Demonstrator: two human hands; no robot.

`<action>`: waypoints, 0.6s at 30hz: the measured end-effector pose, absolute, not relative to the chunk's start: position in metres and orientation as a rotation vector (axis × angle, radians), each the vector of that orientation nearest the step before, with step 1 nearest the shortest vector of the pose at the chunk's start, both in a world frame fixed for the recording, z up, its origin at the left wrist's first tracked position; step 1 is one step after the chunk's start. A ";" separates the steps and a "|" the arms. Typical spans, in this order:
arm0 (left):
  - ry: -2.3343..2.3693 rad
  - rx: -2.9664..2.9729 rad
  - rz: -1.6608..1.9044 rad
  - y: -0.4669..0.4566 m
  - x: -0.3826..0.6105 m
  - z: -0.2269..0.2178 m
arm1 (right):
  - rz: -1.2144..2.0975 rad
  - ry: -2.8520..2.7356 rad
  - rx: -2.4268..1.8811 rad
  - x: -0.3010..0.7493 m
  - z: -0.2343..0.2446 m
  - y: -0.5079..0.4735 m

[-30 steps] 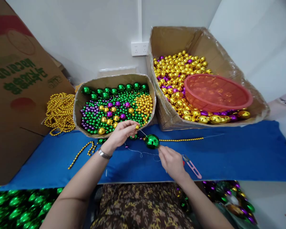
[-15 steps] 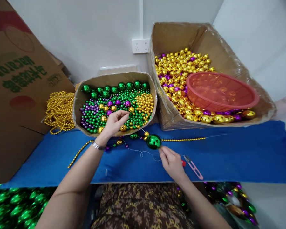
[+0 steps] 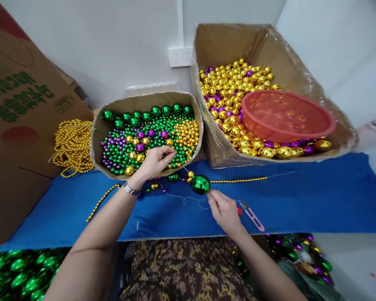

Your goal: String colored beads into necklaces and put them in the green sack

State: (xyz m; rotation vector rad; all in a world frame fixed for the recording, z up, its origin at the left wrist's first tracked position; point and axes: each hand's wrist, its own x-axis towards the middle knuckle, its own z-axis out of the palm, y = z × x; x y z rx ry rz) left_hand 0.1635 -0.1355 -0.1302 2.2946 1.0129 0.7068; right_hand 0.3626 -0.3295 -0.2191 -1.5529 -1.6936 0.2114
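My left hand (image 3: 153, 162) reaches into the small cardboard box (image 3: 97, 133) of green, purple and gold beads, fingertips pinched together over the small green beads; what it pinches is too small to make out. My right hand (image 3: 224, 210) rests on the blue cloth (image 3: 316, 196), fingers closed beside the large green ball (image 3: 201, 184), apparently on the thin thread (image 3: 183, 199). The green ball sits on a partly strung strand, with a small gold bead (image 3: 190, 174) and a thin gold bead string (image 3: 238, 180) running right.
A large cardboard box (image 3: 301, 79) of gold and purple balls holds a red plastic basket (image 3: 286, 115). Pink thread snips (image 3: 252, 215) lie right of my right hand. Gold bead strands (image 3: 70, 144) are piled at left. More green balls (image 3: 15, 271) lie below the table edge.
My left hand left the strand near the green ball and moved up-left into the small box, now pinching among the beads. The right hand stayed beside the green ball.
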 end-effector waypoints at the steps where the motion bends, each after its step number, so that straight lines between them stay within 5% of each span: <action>1: 1.038 2.299 0.743 -0.134 0.161 -0.130 | 0.212 -1.692 -1.552 0.363 -0.219 -0.330; 11: 1.296 2.391 0.825 -0.092 0.141 -0.137 | 0.195 -1.690 -1.553 0.360 -0.220 -0.327; 18: 0.844 1.764 0.608 -0.158 0.162 -0.123 | 0.234 -1.695 -1.551 0.356 -0.228 -0.325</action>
